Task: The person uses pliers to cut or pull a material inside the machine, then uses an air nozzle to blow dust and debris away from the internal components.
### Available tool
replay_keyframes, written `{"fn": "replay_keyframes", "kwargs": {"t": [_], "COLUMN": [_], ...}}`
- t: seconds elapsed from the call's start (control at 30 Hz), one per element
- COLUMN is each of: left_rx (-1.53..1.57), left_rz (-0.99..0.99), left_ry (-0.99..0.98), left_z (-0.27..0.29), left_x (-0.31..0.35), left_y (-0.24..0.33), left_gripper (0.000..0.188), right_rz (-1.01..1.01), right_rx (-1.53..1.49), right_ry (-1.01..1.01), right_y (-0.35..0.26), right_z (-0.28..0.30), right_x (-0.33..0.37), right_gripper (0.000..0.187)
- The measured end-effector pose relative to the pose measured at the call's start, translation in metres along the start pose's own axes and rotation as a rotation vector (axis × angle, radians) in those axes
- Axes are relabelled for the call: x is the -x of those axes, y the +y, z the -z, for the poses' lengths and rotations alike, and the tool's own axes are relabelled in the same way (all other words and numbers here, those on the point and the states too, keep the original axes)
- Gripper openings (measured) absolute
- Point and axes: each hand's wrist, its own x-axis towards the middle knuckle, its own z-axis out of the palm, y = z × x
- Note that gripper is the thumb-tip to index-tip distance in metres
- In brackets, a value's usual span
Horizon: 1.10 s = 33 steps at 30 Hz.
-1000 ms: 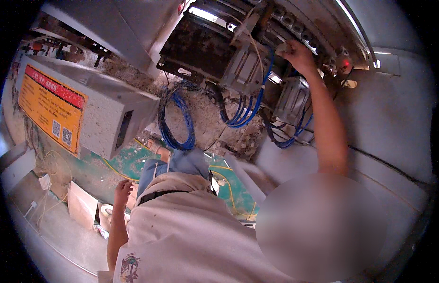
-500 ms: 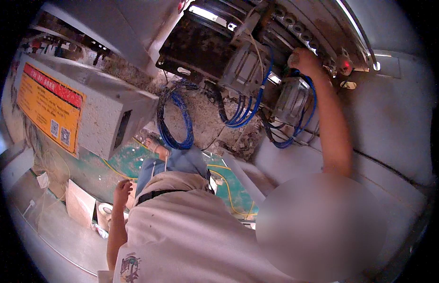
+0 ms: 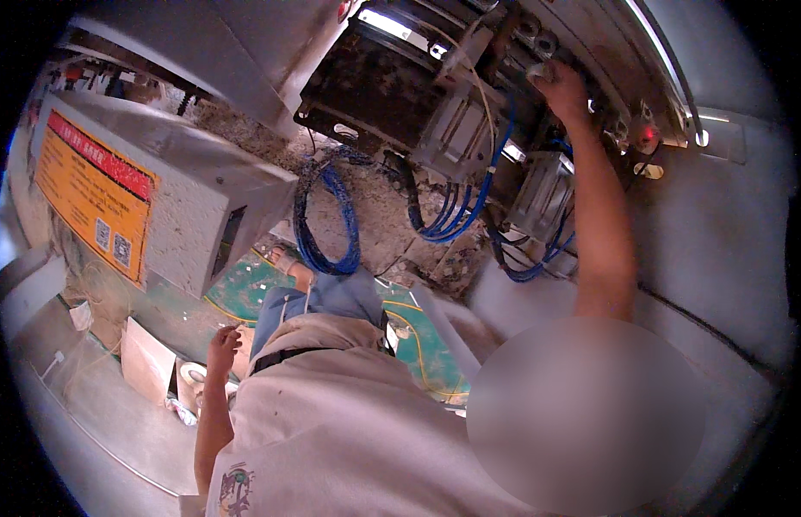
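My right hand (image 3: 561,90) is raised into the machine at the upper right, its fingers closed round a small pale thing (image 3: 539,74) whose kind I cannot make out. It is close to a row of round rollers (image 3: 545,43), above a grey metal cylinder block (image 3: 541,196) with blue hoses. My left hand (image 3: 223,348) hangs low beside my body, its fingers loosely bent and apart, touching nothing that I can see.
A looped bundle of blue hose (image 3: 349,252) hangs in the middle. At left juts a grey box (image 3: 237,177) with an orange label (image 3: 95,194). Another metal block (image 3: 456,142) sits beside the dark plate (image 3: 366,86). A red light (image 3: 648,133) glows at right. Cardboard (image 3: 147,360) stands below left.
My right hand has moved up along the rollers with the small pale thing. My left hand stays hanging in place. The view has shifted slightly.
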Motion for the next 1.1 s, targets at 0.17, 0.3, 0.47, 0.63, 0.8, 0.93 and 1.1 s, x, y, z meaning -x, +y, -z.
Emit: {"fn": "replay_keyframes", "kwargs": {"t": [0.17, 0.3, 0.47, 0.63, 0.8, 0.93, 1.1], "left_rx": [-0.042, 0.011, -0.02, -0.031, -0.009, 0.01, -0.133], "left_rz": [0.022, -0.031, -0.004, -0.021, -0.084, -0.103, -0.196], "left_ry": [-0.017, -0.072, -0.027, -0.03, -0.019, -0.055, -0.198], "left_z": [-0.01, -0.009, -0.005, 0.004, 0.013, 0.029, 0.054], "left_x": [-0.004, -0.008, -0.006, -0.006, 0.0, -0.014, -0.06], "left_y": [-0.003, -0.002, 0.002, 0.003, -0.004, -0.023, -0.039], "left_gripper": [0.035, 0.035, 0.034, 0.034, 0.035, 0.034, 0.037], "right_rz": [-0.147, -0.11, -0.096, 0.007, -0.06, -0.405, -0.826], "right_rx": [-0.05, 0.115, 0.114, 0.099, 0.132, 0.06, -0.533], "right_ry": [-0.148, -0.221, -0.223, 0.008, -0.031, 0.166, 0.878], "right_y": [0.002, 0.017, -0.001, -0.015, -0.015, -0.036, -0.123], "right_z": [0.033, 0.035, 0.028, -0.007, -0.007, -0.004, 0.028], "right_x": [0.021, 0.027, 0.017, -0.018, -0.004, 0.029, 0.129], "right_gripper": [0.058, 0.055, 0.056, 0.056, 0.056, 0.053, 0.044]}}
